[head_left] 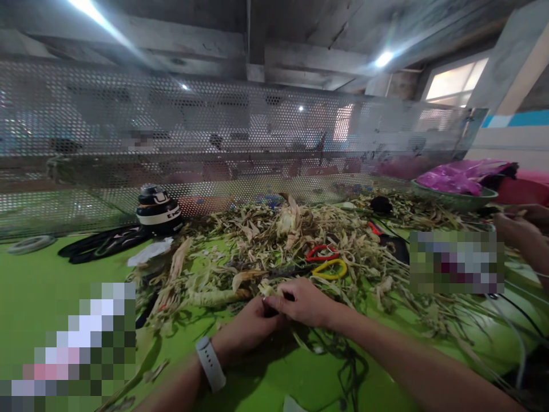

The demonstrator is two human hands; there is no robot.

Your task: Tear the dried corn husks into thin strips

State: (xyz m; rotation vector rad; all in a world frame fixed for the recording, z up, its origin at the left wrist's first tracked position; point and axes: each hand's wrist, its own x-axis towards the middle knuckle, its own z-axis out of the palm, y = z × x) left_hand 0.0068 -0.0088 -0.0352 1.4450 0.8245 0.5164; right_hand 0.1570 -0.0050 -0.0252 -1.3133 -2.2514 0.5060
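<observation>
My left hand (253,323), with a white watch strap (211,363) at the wrist, meets my right hand (306,303) at the near edge of a heap of dried husks (240,229). Both have their fingers closed around a small pale piece of husk (266,286); most of it is hidden by the fingers. Just left of them lies a thick, pale green braided length of husk (210,297). Beyond my right hand rest scissors with one red and one yellow handle (329,269), dark blades pointing left. A bundled husk shape (289,220) stands on the heap.
A black jar (158,210) and a black strap (103,243) sit at the left. Perforated metal screening (214,126) closes off the back of the green table (98,269). At right are a basin (454,197) with purple plastic and another person's hand (521,226).
</observation>
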